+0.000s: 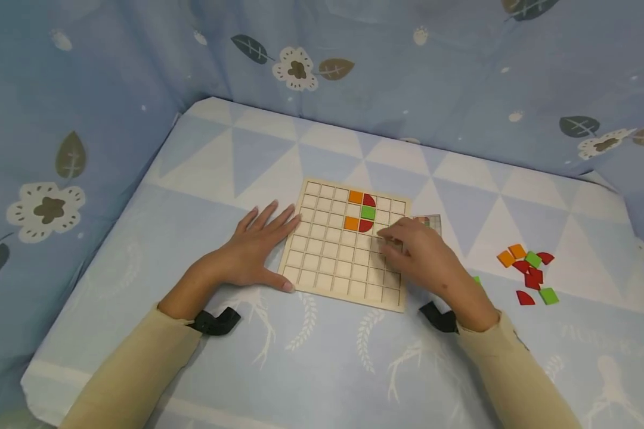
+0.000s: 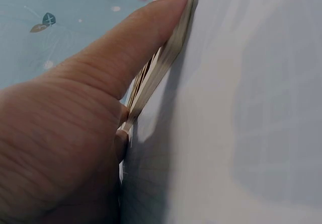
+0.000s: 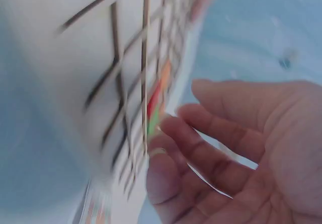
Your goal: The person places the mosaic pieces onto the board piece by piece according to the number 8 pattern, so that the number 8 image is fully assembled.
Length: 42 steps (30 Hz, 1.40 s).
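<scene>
Wooden grid board (image 1: 343, 244), mid-frame, looks light, stiff; left hand (image 1: 252, 250) spread flat steadying its edge; right hand (image 1: 418, 253) fingers loosely curled over it.

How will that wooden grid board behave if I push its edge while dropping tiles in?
The wooden grid board looks thin and rigid, so it should slide flat over the cloth rather than flex. It seems light; the left hand braces its left edge, probably against skidding. The placed tiles sit loose in cells and could hop out if jolted.

Left hand (image 1: 254, 247) flat, fingers spread, right hand (image 1: 415, 253) palm down, fingers loosely curled
</scene>
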Available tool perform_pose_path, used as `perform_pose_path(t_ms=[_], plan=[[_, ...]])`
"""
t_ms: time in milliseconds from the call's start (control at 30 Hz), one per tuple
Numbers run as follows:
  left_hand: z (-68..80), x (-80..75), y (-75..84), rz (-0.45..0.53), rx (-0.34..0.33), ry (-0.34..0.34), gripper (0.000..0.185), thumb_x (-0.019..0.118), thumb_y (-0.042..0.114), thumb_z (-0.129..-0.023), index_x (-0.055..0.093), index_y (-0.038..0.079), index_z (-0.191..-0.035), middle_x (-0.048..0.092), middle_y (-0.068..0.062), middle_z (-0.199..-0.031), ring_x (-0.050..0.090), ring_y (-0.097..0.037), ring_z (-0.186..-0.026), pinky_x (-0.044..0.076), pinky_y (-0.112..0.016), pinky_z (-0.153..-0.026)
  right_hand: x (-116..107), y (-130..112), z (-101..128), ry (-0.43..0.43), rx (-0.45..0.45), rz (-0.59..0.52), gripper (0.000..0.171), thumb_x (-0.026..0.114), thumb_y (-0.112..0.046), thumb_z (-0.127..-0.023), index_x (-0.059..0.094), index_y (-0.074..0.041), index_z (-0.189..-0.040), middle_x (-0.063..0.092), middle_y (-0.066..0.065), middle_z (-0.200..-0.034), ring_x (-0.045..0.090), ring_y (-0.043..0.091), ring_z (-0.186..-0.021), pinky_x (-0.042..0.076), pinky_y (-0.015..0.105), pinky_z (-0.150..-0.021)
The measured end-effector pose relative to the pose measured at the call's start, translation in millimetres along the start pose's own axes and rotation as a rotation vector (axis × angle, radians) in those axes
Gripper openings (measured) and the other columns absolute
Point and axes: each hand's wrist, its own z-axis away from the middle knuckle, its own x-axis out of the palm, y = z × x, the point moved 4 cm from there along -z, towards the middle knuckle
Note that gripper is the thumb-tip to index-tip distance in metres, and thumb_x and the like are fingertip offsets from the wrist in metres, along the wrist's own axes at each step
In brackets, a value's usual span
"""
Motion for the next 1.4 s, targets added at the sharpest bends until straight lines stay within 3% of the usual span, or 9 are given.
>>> perform_pose_path(t_ms=[200,300,400,600,733,867,1067,1400], plan=[[-1.3,1.8,3.0,-0.001,0.012,0.008,0.121,0.064,0.078,-0.069,0.002,0.021,-0.157,-0.007,0.001,-0.162,-0.015,-0.027,-0.146,-0.007,-0.053,-0.113,-29,54,74,-0.013,0.233,-0.085,0.032,0.061,-0.027,-0.096,0.064,-0.012,-0.124,0.064,0.004,-0.112,0.059,0.018,-0.082,0.053,0.033,-0.069],[-2.2,0.9,3.4,-0.007,0.023,0.017,0.121,0.063,0.078,-0.069,0.002,0.021,-0.157,-0.006,0.001,-0.162,-0.014,-0.027,-0.146,-0.007,-0.053,-0.113,-37,80,104,-0.027,0.357,-0.091,0.036,0.056,-0.033,-0.098,0.061,-0.014,-0.128,0.061,0.005,-0.117,0.058,0.02,-0.091,0.051,0.03,-0.073],[-1.6,1.0,2.7,-0.002,0.01,0.018,0.122,0.064,0.078,-0.068,0.003,0.021,-0.157,-0.006,0.001,-0.162,-0.015,-0.026,-0.146,-0.007,-0.053,-0.113,-39,97,119,-0.012,0.387,-0.103,0.036,0.057,-0.033,-0.098,0.06,-0.014,-0.128,0.061,0.002,-0.113,0.055,0.018,-0.093,0.048,0.023,-0.075],[-1.2,2.5,1.4,0.01,0.003,0.015,0.123,0.065,0.078,-0.068,0.003,0.021,-0.157,-0.005,0.001,-0.162,-0.014,-0.027,-0.146,-0.008,-0.053,-0.113,-35,109,125,-0.007,0.326,-0.157,0.04,0.072,-0.02,-0.088,0.058,-0.007,-0.123,0.056,0.003,-0.092,0.051,0.013,-0.079,0.045,0.016,-0.067],[-1.9,4.3,1.2,0.012,0.012,0.019,0.123,0.064,0.079,-0.068,0.002,0.02,-0.157,-0.006,0.001,-0.162,-0.014,-0.027,-0.146,-0.007,-0.054,-0.113,-30,110,128,-0.018,0.318,-0.159,0.036,0.076,-0.017,-0.085,0.059,-0.007,-0.115,0.055,0.003,-0.089,0.05,0.012,-0.078,0.045,0.016,-0.066],[-1.5,4.0,0.4,0.005,0.008,0.032,0.123,0.064,0.079,-0.067,0.001,0.023,-0.157,-0.008,0.002,-0.162,-0.015,-0.026,-0.146,-0.007,-0.053,-0.113,-29,112,128,-0.004,0.356,-0.149,0.03,0.076,-0.022,-0.085,0.06,-0.009,-0.107,0.057,0.002,-0.088,0.05,0.014,-0.079,0.045,0.017,-0.065],[-0.3,2.9,-1.0,0.014,-0.003,0.044,0.123,0.066,0.078,-0.067,0.002,0.024,-0.157,-0.007,0.002,-0.162,-0.015,-0.025,-0.146,-0.008,-0.053,-0.113,-29,114,124,-0.013,0.393,-0.117,0.036,0.078,-0.034,-0.082,0.06,-0.01,-0.104,0.056,0.003,-0.088,0.051,0.018,-0.079,0.045,0.017,-0.064],[-2.5,2.8,0.7,0.0,0.008,0.038,0.121,0.065,0.077,-0.068,0.003,0.022,-0.157,-0.006,0.001,-0.162,-0.014,-0.026,-0.146,-0.008,-0.052,-0.113,-28,107,130,-0.17,0.42,-0.171,0.057,0.08,-0.046,-0.076,0.053,-0.011,-0.113,0.05,0.005,-0.091,0.047,0.018,-0.082,0.043,0.022,-0.064]])
